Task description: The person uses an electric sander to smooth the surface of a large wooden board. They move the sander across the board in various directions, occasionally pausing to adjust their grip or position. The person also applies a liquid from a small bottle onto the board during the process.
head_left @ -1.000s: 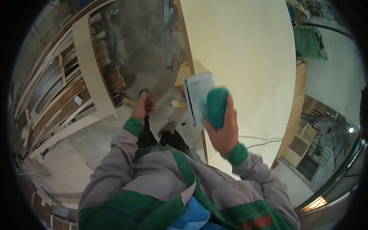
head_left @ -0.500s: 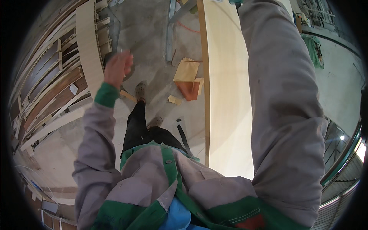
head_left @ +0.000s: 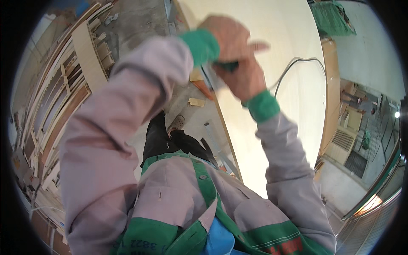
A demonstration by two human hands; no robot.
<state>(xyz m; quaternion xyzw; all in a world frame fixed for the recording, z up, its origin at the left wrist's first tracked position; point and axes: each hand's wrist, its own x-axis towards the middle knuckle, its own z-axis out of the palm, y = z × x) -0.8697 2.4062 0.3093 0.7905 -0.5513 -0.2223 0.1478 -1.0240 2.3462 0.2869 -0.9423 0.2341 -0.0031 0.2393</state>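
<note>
My right hand (head_left: 246, 80) is above the near edge of a pale wooden panel (head_left: 284, 38), closed around a dark corded tool (head_left: 229, 66). Only a small part of that tool shows, so its exact kind is hidden. A grey cable (head_left: 293, 63) loops over the panel close to my right wrist. Reaching across from the left, my left hand (head_left: 227, 36) is right against the tool and the right hand, one digit sticking out to the right. Motion blurs its fingers, and whether it grips the tool cannot be made out.
Long boards and wooden frames (head_left: 87, 55) are stacked at the left. An orange-brown sheet (head_left: 202, 88) and a yellowish scrap (head_left: 196, 102) lie on the concrete floor. Metal bars (head_left: 214, 138) are beside the panel. A green cloth or bag (head_left: 331, 18) is at far right.
My left hand has swung from the far left over to the panel, beside the right. My right hand has come back nearer my body with the tool. The view has shifted rightward.
</note>
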